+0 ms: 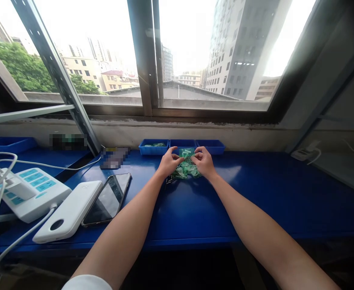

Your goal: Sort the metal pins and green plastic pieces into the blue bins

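Between my two hands is a small green see-through packet (186, 153) with a whitish piece showing on it. My left hand (170, 162) pinches its left side, thumb and fingers closed. On the right side, the fingers of my right hand (204, 161) are closed on the same packet. Just below my hands, a pile of similar green packets (181, 172) lies on the blue table. Some dark thin pieces stick out at the pile's left edge; I cannot make out what they are. Fingers partly cover both the packet and the pile.
Behind my hands stand blue bins (154, 150) in a row; the left one holds green-white pieces. To the left lie a phone (108, 199), a white power bank (69, 209) and a power strip (33, 189) with cables. A metal shelf post (71, 96) rises at the back left.
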Demonstrator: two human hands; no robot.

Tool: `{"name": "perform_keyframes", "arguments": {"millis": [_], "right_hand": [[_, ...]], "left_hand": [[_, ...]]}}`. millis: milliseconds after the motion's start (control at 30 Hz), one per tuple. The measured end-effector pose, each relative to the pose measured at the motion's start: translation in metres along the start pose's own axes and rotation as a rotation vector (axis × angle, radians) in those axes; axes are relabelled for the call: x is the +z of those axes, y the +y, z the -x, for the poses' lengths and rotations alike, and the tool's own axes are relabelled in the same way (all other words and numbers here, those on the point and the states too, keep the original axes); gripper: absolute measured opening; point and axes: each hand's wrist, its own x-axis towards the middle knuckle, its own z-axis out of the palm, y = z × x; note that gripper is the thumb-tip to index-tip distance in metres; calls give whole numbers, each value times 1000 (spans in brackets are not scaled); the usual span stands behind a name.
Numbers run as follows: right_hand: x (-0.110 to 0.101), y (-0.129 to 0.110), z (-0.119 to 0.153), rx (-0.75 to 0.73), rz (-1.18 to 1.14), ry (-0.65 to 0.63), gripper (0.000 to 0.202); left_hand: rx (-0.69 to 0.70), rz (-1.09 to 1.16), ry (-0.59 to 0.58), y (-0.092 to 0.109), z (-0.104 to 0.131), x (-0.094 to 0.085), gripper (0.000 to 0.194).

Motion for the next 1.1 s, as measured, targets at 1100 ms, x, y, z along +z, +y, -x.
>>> {"name": "perform_keyframes", "arguments": {"millis": [1100], "right_hand": [[-7, 11, -15, -127, 457, 13, 30]], "left_hand": [[-208, 55, 628, -18, -28, -26, 41]]}}
